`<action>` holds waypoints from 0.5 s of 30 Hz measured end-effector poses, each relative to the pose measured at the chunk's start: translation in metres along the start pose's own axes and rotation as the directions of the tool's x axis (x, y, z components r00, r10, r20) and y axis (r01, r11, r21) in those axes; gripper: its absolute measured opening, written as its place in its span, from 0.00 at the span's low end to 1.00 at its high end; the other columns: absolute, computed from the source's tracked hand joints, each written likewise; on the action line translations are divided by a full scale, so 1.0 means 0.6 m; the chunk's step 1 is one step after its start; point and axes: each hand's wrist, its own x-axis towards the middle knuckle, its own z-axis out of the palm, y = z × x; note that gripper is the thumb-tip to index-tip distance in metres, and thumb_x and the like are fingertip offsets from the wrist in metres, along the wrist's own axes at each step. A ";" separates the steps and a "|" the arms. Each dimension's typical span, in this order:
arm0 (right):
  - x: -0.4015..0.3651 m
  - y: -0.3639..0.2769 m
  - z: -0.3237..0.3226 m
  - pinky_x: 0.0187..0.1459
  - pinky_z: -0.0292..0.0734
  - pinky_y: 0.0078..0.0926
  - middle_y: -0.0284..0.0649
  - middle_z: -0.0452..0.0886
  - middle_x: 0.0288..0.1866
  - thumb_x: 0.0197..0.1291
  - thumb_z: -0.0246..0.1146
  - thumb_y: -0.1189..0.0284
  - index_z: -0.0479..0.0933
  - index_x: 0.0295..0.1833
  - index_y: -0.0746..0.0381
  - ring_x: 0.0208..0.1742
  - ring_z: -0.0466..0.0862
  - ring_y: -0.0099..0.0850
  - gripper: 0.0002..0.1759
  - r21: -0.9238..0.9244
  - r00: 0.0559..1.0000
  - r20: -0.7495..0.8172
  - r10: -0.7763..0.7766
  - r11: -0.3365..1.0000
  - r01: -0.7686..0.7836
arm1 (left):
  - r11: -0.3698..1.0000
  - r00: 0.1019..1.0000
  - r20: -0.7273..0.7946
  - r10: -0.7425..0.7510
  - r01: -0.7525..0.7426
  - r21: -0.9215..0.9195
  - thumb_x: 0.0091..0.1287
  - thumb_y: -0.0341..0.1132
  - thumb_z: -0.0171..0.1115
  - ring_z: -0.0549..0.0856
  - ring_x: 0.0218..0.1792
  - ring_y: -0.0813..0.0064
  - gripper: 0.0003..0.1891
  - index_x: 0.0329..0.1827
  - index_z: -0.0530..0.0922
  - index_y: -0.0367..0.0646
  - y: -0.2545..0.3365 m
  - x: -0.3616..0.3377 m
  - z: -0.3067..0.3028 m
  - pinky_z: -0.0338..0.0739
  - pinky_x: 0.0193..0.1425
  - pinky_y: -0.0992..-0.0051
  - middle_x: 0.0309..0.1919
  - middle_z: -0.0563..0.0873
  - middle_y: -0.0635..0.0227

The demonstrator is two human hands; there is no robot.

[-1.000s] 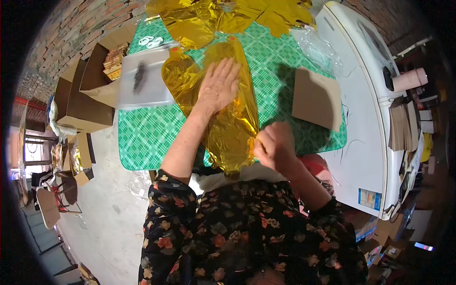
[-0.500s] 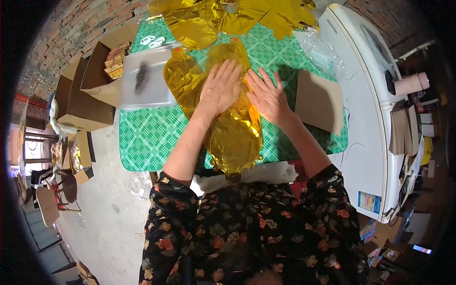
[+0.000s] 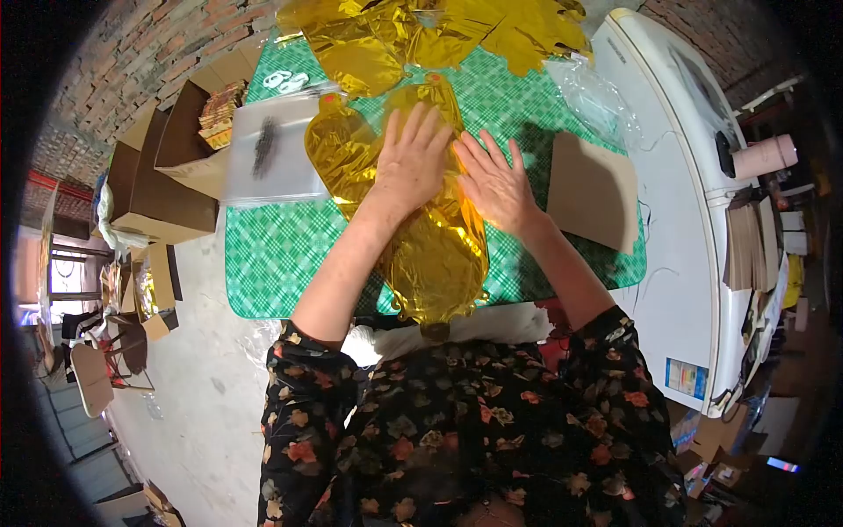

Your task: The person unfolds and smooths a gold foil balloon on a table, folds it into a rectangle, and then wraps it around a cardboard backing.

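A shiny gold foil piece lies flat on the green checked tablecloth, its narrow end near the table's front edge. My left hand rests palm down on its upper middle, fingers spread. Beside it, my right hand lies at the foil's right edge, fingers apart, partly over the cloth. More gold foil is spread at the back of the table. What lies under my palms is hidden.
Clear plastic sleeves lie at the left, beside open cardboard boxes. A brown cardboard sheet and crumpled clear plastic are at the right, near a white fridge. White loops lie at the back left.
My left hand's fingers have spread wider and shifted slightly on the foil. My right hand stays almost in place. The whole view has shifted slightly.
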 end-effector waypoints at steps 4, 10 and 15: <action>-0.002 0.004 0.008 0.82 0.48 0.66 0.40 0.68 0.83 0.77 0.56 0.55 0.72 0.78 0.59 0.86 0.60 0.42 0.30 -0.043 0.999 0.049 0.011 0.999 -0.009 | 0.975 0.999 -0.023 0.043 -0.047 -0.216 0.78 0.40 0.59 0.69 0.80 0.51 0.26 0.78 0.72 0.44 0.001 0.021 -0.011 0.58 0.85 0.49 0.76 0.75 0.54; 0.000 0.002 0.005 0.82 0.47 0.65 0.39 0.68 0.84 0.78 0.55 0.54 0.75 0.76 0.59 0.85 0.60 0.42 0.29 0.005 1.000 0.019 0.022 1.000 -0.023 | 0.739 0.986 0.160 -0.043 0.139 -0.659 0.81 0.38 0.54 0.73 0.76 0.47 0.27 0.81 0.67 0.42 0.011 0.020 0.000 0.64 0.83 0.53 0.74 0.76 0.47; 0.000 0.004 0.006 0.80 0.50 0.66 0.37 0.67 0.84 0.78 0.57 0.53 0.75 0.76 0.58 0.85 0.62 0.41 0.30 -0.030 1.000 0.010 -0.002 1.000 0.002 | 0.779 0.997 0.075 0.008 0.041 -0.626 0.82 0.40 0.52 0.73 0.76 0.46 0.27 0.81 0.66 0.42 0.003 0.010 0.023 0.62 0.84 0.52 0.74 0.76 0.48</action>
